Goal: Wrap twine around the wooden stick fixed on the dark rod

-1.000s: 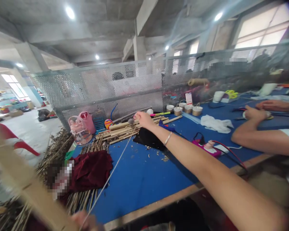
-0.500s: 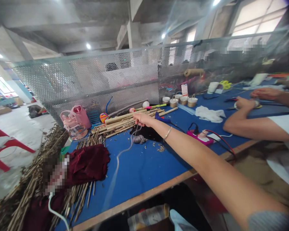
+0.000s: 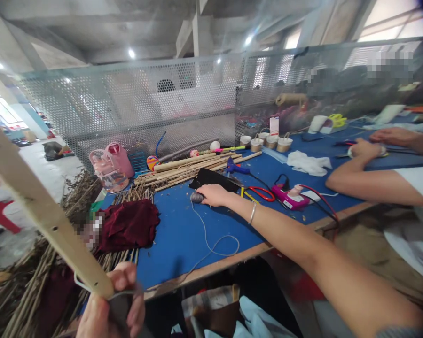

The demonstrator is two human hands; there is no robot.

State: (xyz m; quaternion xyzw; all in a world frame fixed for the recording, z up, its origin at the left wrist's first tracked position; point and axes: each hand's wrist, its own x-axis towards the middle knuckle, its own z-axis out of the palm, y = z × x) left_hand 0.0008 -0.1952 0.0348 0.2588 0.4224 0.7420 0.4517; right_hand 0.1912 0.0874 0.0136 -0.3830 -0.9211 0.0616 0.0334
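At the lower left, my left hand (image 3: 109, 305) grips the lower end of a pale wooden slat (image 3: 52, 220) that has small holes and slants up out of view. A grey cord wraps by its end. My right hand (image 3: 213, 195), with a bracelet at the wrist, is closed on a small ball of grey cord (image 3: 196, 197) over the blue table (image 3: 176, 239). From the ball a loose strand (image 3: 206, 230) loops across the blue surface toward the front edge and my left hand.
Bundled sticks (image 3: 197, 167), a blue glue gun (image 3: 236, 167), red-handled scissors (image 3: 262, 193) and a pink power strip (image 3: 291, 197) lie beyond. Dark red cloth (image 3: 130, 224) is at the left. A person's hands (image 3: 368, 148) work at the right. A perforated metal panel (image 3: 144, 103) stands behind.
My right hand has come down from the sticks, letting go of the raised cord and taking the ball. My left hand and the slat have come into view; the scissors are uncovered.
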